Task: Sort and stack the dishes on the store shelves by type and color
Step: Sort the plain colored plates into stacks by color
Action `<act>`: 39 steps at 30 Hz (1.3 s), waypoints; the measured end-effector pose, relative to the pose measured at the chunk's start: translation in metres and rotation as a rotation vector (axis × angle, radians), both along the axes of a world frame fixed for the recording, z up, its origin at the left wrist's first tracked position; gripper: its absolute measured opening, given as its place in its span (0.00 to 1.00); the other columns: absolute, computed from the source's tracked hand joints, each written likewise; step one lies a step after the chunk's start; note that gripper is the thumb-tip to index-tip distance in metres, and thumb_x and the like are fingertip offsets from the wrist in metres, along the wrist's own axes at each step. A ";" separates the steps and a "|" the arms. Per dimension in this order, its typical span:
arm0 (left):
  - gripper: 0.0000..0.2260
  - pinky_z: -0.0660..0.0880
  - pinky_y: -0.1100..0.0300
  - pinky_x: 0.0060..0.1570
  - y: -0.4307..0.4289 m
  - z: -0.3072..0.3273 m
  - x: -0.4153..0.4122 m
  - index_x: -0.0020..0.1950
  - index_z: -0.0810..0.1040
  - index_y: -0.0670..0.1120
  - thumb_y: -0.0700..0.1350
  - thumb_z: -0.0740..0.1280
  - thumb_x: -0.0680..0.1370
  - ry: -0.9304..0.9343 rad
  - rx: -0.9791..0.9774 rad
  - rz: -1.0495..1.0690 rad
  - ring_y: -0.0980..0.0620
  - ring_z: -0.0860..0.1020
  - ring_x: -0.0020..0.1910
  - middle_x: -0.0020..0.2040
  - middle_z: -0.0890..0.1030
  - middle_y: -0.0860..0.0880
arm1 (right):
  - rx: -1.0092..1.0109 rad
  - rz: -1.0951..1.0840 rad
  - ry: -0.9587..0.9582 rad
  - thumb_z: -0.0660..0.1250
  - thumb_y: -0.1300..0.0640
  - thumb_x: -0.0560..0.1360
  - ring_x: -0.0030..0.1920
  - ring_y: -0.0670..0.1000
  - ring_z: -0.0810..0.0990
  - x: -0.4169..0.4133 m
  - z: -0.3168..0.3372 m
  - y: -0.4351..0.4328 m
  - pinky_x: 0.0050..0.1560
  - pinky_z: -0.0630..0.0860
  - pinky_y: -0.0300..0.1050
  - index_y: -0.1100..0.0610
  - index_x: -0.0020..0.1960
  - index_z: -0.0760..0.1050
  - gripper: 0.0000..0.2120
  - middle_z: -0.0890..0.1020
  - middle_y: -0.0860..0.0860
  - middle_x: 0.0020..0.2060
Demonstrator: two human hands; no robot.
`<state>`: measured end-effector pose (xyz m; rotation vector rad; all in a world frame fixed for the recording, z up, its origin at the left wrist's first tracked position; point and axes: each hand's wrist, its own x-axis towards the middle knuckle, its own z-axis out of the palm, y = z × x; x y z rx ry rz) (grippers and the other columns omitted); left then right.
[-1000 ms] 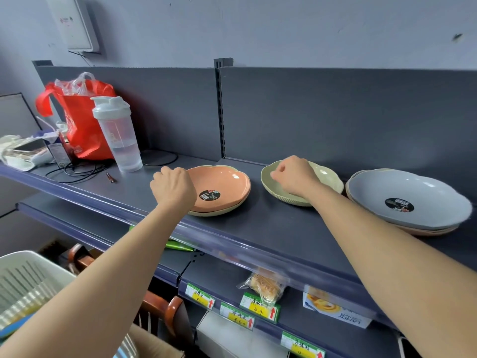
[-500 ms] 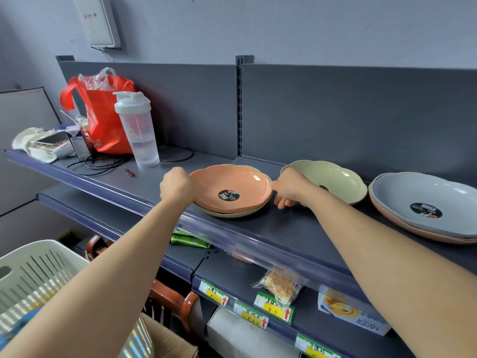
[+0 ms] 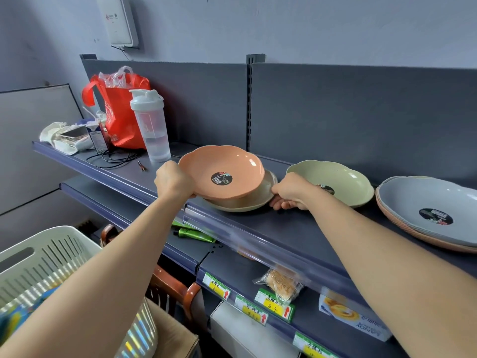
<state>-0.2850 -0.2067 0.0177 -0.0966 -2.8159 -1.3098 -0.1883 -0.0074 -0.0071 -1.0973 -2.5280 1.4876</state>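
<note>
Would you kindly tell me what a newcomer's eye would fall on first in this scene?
The orange plate, tilted above a cream plate at the shelf's middle, stands out: the left hand grips its rim, the right hand holds the cream one. A red bag sits back left, a grey plate far right.

The salmon-orange scalloped plastic plate carries a round black sticker with tiny red and white print, while the cream scalloped plastic plate under it is plain. The pale green scalloped plastic plate and the light grey scalloped plastic plate each bear a similar black sticker, and the grey one lies over a second salmon-orange plate. Below the dark grey metal shelf sit green-and-yellow paper price tags with red arrows, and the red fabric tote bag shows white print.
</note>
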 end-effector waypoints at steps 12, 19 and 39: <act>0.11 0.82 0.42 0.43 -0.007 0.027 0.005 0.55 0.76 0.33 0.29 0.63 0.73 0.065 0.196 0.103 0.34 0.80 0.51 0.55 0.80 0.35 | 0.287 -0.179 0.165 0.59 0.67 0.77 0.33 0.56 0.81 0.006 0.033 0.010 0.31 0.75 0.43 0.67 0.59 0.71 0.11 0.82 0.63 0.47; 0.12 0.78 0.53 0.32 0.013 0.027 0.009 0.53 0.77 0.32 0.28 0.63 0.71 0.061 0.221 0.033 0.35 0.81 0.49 0.53 0.81 0.35 | 0.386 -0.461 0.196 0.60 0.68 0.74 0.49 0.59 0.83 0.039 0.042 0.058 0.44 0.78 0.46 0.65 0.55 0.74 0.11 0.83 0.62 0.49; 0.11 0.70 0.63 0.22 0.083 0.023 0.037 0.48 0.79 0.32 0.28 0.62 0.69 0.044 0.172 -0.212 0.42 0.80 0.32 0.45 0.83 0.37 | 0.251 -0.613 0.151 0.61 0.65 0.76 0.26 0.53 0.71 0.122 0.011 0.089 0.25 0.66 0.39 0.68 0.50 0.76 0.08 0.81 0.60 0.38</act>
